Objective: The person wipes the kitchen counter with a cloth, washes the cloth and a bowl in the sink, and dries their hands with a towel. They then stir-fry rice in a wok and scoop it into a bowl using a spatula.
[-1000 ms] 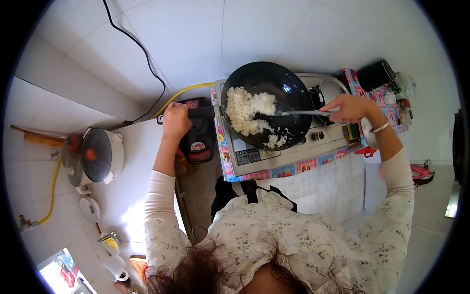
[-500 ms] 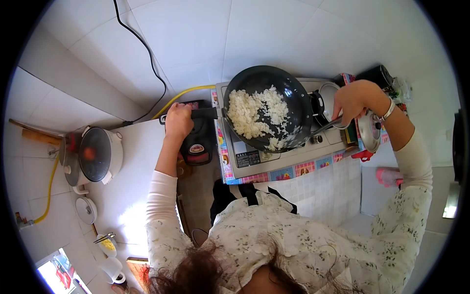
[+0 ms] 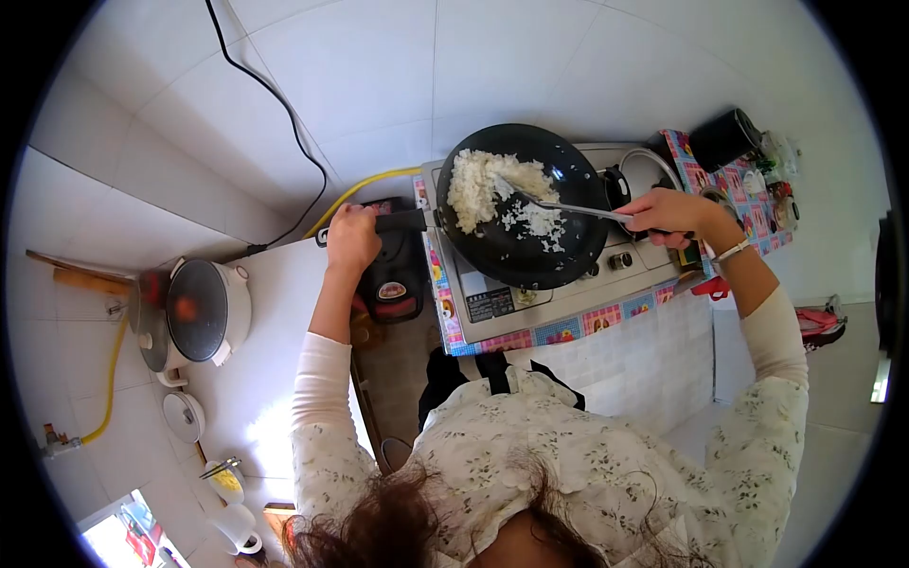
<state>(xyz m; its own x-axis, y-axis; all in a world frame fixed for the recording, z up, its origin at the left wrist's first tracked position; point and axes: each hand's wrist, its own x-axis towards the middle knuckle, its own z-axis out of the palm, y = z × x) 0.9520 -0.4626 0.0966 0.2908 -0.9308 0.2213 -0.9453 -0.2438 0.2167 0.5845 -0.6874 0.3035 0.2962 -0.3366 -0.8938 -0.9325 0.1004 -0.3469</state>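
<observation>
A black wok [image 3: 578, 251] sits over the gas stove [image 3: 497, 327]. White cooked rice [image 3: 478, 194] is heaped in its left and upper part, with loose grains spread lower down. My left hand [image 3: 352, 239] is closed around the wok's black handle, left of the pan. In my right hand [image 3: 666, 218] is a metal spatula [image 3: 578, 209], gripped by its dark handle. Its shaft reaches leftward across the wok, and its blade is partly buried in the rice.
A saucepan [image 3: 648, 175] stands on the stove right of the wok. Beyond it are a black canister [image 3: 724, 140] and several jars. On the left counter stands a white electric pot [image 3: 235, 308] with a glass lid. A yellow hose [image 3: 355, 189] runs behind the stove.
The spatula has moved from the wok's lower right edge up and left into the rice. My right hand has come lower and turned. The rice is pushed toward the upper left.
</observation>
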